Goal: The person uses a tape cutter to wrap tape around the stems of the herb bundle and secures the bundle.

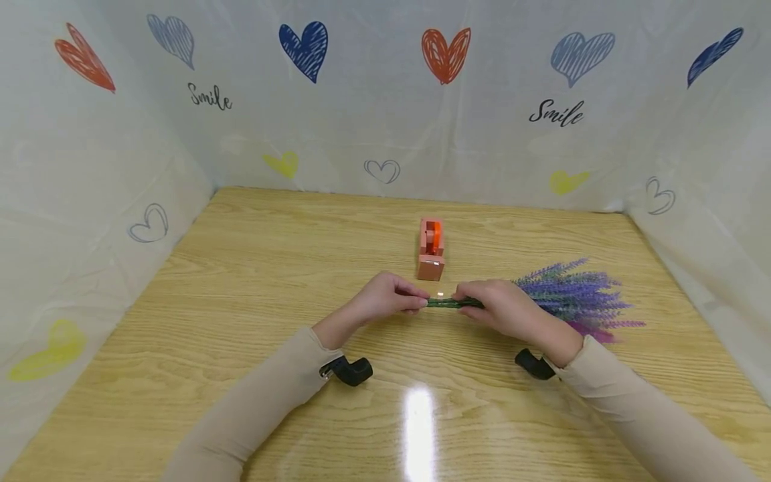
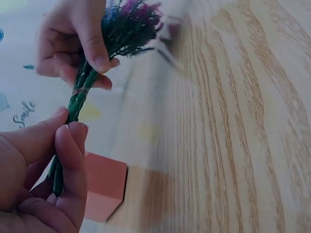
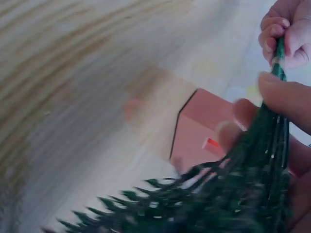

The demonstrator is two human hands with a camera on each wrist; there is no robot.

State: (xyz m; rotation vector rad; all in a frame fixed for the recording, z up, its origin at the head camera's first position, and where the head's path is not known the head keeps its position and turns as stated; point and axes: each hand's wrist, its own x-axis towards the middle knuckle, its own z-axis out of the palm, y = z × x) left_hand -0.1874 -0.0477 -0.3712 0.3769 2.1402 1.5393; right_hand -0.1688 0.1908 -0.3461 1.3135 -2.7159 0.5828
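Observation:
A bunch of artificial lavender (image 1: 569,294) with purple heads and green stems lies sideways between both hands, its heads pointing right. My left hand (image 1: 388,296) pinches the stem ends between thumb and fingers. My right hand (image 1: 496,304) grips the stems closer to the heads. Between the hands, the bundled stems (image 2: 77,104) show in the left wrist view with a thin, shiny band around them. In the right wrist view, green foliage (image 3: 194,204) spreads below the right hand. Just beyond the hands stands a pink tape dispenser (image 1: 430,266) with an orange roll.
The wooden table (image 1: 289,254) is bounded by pale sheets (image 1: 373,127) printed with hearts and the word Smile. Black wrist mounts (image 1: 352,370) hang under both sleeves. A bright reflection lies on the table's near part.

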